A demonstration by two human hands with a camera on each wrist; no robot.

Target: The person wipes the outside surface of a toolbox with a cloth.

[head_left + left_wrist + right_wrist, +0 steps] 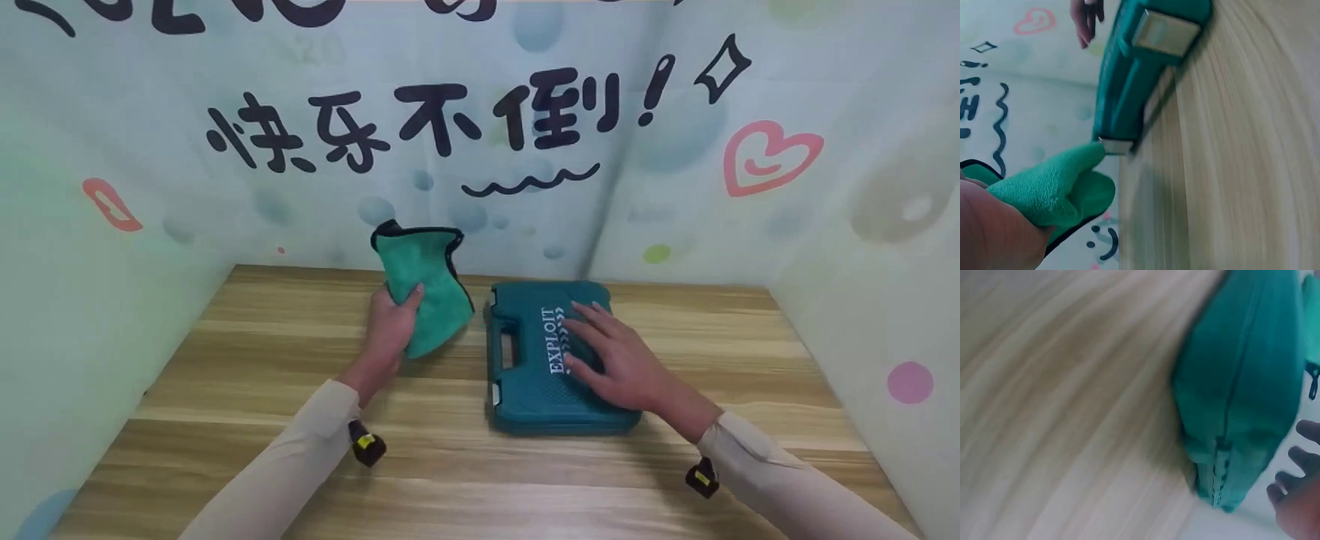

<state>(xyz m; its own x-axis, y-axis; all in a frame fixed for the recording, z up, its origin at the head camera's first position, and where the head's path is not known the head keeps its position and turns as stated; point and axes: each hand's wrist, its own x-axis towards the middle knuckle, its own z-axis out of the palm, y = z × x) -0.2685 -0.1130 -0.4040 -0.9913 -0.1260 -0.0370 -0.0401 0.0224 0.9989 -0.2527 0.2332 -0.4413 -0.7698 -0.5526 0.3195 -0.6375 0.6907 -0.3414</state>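
Note:
A green towelling cloth (441, 311) with black edging is gripped in my left hand (388, 326), thumb on its front face. The left wrist view shows the cloth (1053, 191) bunched and folded beside the thumb side of that hand. To its right, a teal hard plastic case (529, 409) lies flat and closed on the table, marked "EXPLOIT", its handle facing left. Over the right half of the lid is my right hand (621, 364), fingers spread and holding nothing; whether it touches the lid I cannot tell. Hinges show on the case's side (1230, 382) in the right wrist view.
The wood-grain table (420, 480) is bounded by a printed backdrop (337, 210) behind and pale walls at both sides. The case's two light latches (1165, 34) face the cloth. Dark small devices (367, 442) are on both wrists.

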